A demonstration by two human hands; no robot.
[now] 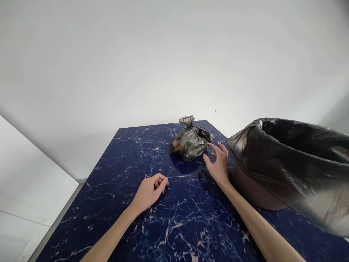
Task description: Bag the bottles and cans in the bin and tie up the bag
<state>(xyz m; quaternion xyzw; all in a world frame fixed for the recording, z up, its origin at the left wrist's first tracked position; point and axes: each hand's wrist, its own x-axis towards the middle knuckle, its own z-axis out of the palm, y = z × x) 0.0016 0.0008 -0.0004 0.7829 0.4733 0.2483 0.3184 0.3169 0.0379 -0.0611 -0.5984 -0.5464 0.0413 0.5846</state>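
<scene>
A knotted dark plastic bag (pixel 191 143), partly see-through with rubbish-like contents I cannot make out, sits toward the far end of the blue marbled table (pixel 131 160). My right hand (pixel 218 163) is beside its right side, fingers spread; whether the index fingertip touches the bag I cannot tell. Over the near middle of the table, my left hand (pixel 151 189) is loosely curled, thumb against the fingers, with nothing seen in it. Right of my right hand stands a brown bin (pixel 256 189) with a black bin liner (pixel 275 156) folded over its rim.
A white wall (pixel 163 72) rises behind the table's far edge. White panels (pixel 24 196) stand at the left, beyond the table's left edge. The lined bin takes up the right side, close to my right forearm.
</scene>
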